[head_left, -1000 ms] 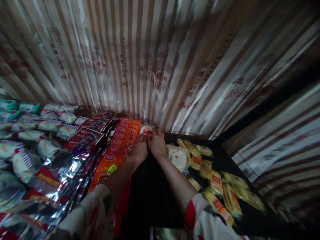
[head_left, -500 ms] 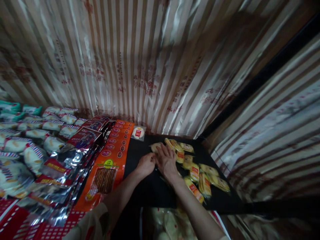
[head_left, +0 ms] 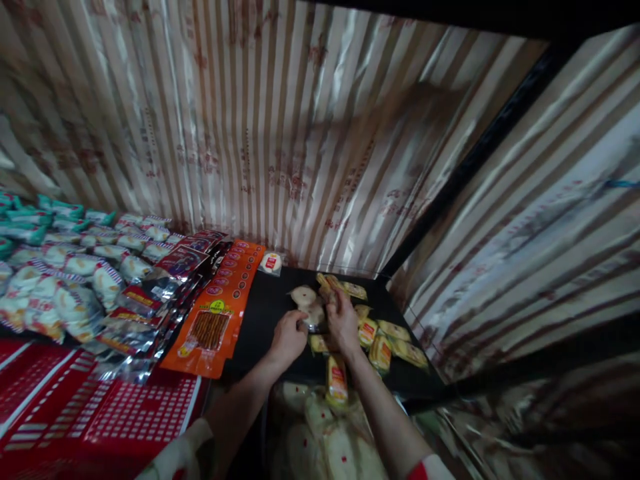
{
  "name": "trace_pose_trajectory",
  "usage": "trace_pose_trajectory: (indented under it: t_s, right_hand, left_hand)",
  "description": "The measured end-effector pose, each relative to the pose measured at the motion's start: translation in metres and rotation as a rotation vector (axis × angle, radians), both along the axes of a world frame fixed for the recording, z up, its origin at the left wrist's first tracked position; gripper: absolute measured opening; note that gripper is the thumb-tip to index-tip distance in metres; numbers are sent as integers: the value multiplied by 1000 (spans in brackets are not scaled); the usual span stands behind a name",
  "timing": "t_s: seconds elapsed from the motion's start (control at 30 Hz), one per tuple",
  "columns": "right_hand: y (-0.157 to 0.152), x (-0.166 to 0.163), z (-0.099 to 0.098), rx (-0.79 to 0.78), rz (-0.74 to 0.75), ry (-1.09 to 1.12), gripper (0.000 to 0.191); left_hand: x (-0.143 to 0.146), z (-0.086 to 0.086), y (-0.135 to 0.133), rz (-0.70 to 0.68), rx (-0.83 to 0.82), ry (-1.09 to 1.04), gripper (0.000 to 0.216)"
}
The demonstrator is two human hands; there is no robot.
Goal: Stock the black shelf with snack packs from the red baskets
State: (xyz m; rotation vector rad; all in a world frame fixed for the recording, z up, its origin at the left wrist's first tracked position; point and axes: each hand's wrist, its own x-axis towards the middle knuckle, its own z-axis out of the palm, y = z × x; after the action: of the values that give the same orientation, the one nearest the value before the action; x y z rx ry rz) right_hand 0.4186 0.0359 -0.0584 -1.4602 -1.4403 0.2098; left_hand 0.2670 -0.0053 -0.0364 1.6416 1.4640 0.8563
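Two pale round cakes in clear wrappers, a back one (head_left: pixel 303 295) and a front one (head_left: pixel 316 319), lie on the black shelf surface (head_left: pixel 250 343). My left hand (head_left: pixel 289 341) is closed, fingers curled at the left edge of the front cake; whether they pinch its wrapper is hidden. To the right of the cakes my right hand (head_left: pixel 344 323) is closed around yellow wrapped snack packets (head_left: pixel 327 283), partly hidden by its fingers. Several similar packets (head_left: pixel 380 353) lie scattered to the right of that hand. One packet (head_left: pixel 337 380) rests at the front edge, beneath my right wrist.
Orange snack bags (head_left: pixel 210 327) lie overlapped at left, beside dark silver packs (head_left: pixel 170 273) and many white packets (head_left: pixel 75 293). A single round cake (head_left: pixel 271 263) sits at the back. Below are a red basket (head_left: pixel 145 413) and a bag of pale round cakes (head_left: pixel 305 440). A dark post (head_left: pixel 450 180) rises at right.
My hands have moved apart, uncovering two round cakes between them. The right hand has closed on yellow packets. A yellow packet now lies at the front edge. The view has shifted.
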Motion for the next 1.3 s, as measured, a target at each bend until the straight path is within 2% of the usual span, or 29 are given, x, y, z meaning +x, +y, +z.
trace_pose_trajectory:
  t_s: [0.13, 0.23, 0.33, 0.5, 0.63, 0.73, 0.83, 0.93, 1.07, 1.13, 1.23, 1.3]
  right_hand:
    - [-9, 10, 13, 69, -108, 416, 45]
    - [-25, 7, 20, 28, -42, 802, 44]
    - [-49, -4, 30, -109, 75, 1049, 43]
    - [-89, -28, 48, -253, 203, 1129, 38]
    - [-120, -48, 60, -234, 153, 1174, 39]
    - [-146, -63, 65, -218, 140, 1224, 42]
    - [-166, -72, 68, -224, 201, 1185, 46]
    - [-174, -74, 67, -225, 213, 1036, 45]
    - [-177, -71, 70, -148, 207, 644, 43]
    - [-180, -71, 75, -143, 274, 460, 44]
    - [-186, -74, 84, -189, 413, 317, 48]
    - [-189, -76, 88, -235, 475, 293, 51]
  left_hand:
    - [0, 8, -21, 38, 37, -30, 27]
    - [-3, 11, -40, 78, -20, -158, 25]
    - [-5, 18, -59, 140, -144, -400, 26]
    - [-8, 41, -89, 204, -260, -688, 38]
    - [-11, 55, -114, 138, -355, -783, 33]
    - [-14, 60, -130, 191, -355, -764, 28]
    - [-23, 62, -139, 273, -301, -730, 30]
    - [-40, 64, -144, 228, -229, -676, 35]
    - [-70, 65, -148, 81, -126, -542, 37]
    - [-84, 66, -148, -26, -99, -487, 38]
    - [-100, 72, -147, -172, -89, -432, 43]
    - [-106, 79, -145, -195, -70, -413, 50]
